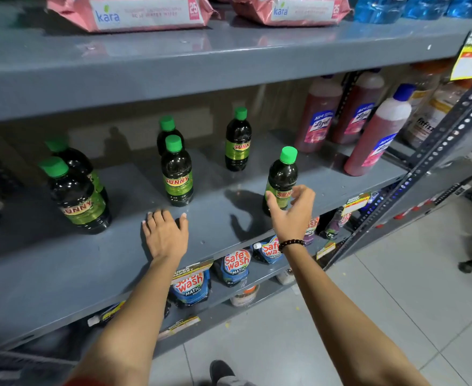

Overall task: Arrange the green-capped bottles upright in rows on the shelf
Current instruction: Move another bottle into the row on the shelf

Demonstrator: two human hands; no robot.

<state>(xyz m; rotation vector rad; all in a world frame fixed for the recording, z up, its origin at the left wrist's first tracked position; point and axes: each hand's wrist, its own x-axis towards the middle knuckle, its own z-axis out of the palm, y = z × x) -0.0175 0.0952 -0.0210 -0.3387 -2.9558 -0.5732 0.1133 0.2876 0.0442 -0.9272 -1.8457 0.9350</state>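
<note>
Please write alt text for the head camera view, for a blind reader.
Six green-capped bottles stand upright on a grey shelf; the open right hand reaches around the nearest one, and the left hand rests flat.

Shop: stocked shelf (229, 65), price tags (471, 61).

Glossy plastic bottles (177, 174), smooth painted-metal shelf (62, 268)

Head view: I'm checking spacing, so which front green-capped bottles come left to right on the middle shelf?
Left front Sunny bottle → centre front Sunny bottle → right front Sunny bottle, beside the right hand.
</note>
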